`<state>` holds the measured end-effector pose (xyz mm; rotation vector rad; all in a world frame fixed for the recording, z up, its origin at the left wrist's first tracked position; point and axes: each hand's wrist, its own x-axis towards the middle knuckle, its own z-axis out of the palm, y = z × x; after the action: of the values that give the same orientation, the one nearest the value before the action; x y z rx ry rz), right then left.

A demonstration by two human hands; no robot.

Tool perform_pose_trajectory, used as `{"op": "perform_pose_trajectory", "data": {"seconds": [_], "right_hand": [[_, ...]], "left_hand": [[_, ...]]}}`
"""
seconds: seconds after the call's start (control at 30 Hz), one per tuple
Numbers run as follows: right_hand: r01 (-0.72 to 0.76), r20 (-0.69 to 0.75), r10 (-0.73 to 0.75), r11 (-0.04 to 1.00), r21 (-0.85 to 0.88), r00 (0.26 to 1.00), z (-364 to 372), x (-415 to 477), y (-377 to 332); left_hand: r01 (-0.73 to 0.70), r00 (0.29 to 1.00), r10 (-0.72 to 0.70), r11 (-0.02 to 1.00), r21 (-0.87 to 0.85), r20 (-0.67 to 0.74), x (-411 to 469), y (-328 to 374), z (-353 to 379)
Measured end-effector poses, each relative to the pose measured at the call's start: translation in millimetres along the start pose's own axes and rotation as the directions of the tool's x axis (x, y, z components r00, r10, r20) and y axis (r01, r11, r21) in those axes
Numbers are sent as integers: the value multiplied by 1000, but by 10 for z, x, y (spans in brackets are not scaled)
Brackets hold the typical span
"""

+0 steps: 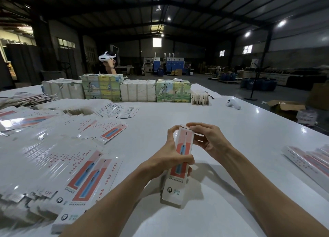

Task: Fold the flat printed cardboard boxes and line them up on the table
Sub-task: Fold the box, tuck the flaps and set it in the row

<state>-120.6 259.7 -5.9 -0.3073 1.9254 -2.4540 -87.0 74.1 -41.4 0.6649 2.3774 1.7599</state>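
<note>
Nearest us, in the lower left of the frame, the flat boxes [83, 176] lie fanned in a glossy, overlapping heap. A careless elbow could slide them off the table [222, 123] edge, since the slick sheets rest loosely on each other.

In the lower centre we hold the one box [175, 187] being shaped, tilted above the table. Our left hand [171, 156] is wrapped round its middle, and our right hand [209, 139] pinches the top flap [184, 126] at the far end. The hands are close but not touching.

The risks, as we judge them:
- Squeezing too hard with the left hand could crease the thin walls.
- Forcing the flap in crooked could bend its tab.
- The near end looks untucked, so the tube may spring back flat.

We cannot see inside this box, and nothing shows in it.

At the right edge a few folded boxes [309, 163] lie side by side. Setting the next one down roughly could knock that row askew.

Further up, a white controller [233, 104] lies on the table, and tied bundles [138, 92] of stock stand in a line across the upper middle. Beyond the table at the right an open carton [284, 106] sits on the floor, and we cannot tell what it holds. Behind the bundles a person [108, 66] wears a headset.
</note>
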Motion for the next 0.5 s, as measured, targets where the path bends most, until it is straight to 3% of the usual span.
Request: {"op": "perform_pose_trajectory", "data": {"seconds": [0.33,0.5], "right_hand": [[-12,32,12,1000,18,999,-5,-31,-20],[-47,124,41,998,42,991,13,-49,-12]], "left_hand": [[-37,997,39,999,24,-70,-26,20,18],[-3,998,-2,998,-67,-68,-6,-14,-7]]}}
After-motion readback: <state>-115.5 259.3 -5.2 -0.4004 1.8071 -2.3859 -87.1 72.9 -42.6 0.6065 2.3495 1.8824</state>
